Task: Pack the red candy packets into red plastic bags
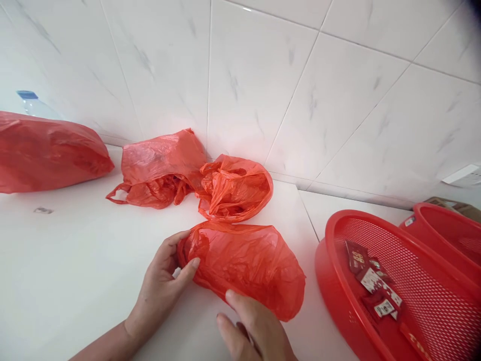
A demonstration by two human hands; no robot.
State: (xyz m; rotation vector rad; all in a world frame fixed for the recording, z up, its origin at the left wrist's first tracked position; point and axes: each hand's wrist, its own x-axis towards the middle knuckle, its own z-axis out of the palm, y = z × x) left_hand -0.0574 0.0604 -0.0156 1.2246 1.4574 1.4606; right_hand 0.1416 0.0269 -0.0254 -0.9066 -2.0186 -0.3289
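Observation:
A thin red plastic bag (255,260) lies spread on the white table, its mouth gaping and its film creased. My left hand (161,278) grips the bag's left edge, thumb on the near side and fingers behind it. At the bag's lower edge is my right hand (255,323), one fingertip against the film and the thumb apart from it. Some of its fingers are hidden beneath the hand. Just behind, a crumpled red bag (240,185) rests close to the opened one, beside another bunched red bag (161,155) with a loop handle showing.
A red perforated basket (424,271) at the right holds several small dark-red packets (376,286). Behind it stands a second red basket (447,225). On the left lie a bulky red bag (48,153) and a small scrap (43,210); a blue-capped bottle (30,103) is behind. A tiled wall (244,90) backs the table.

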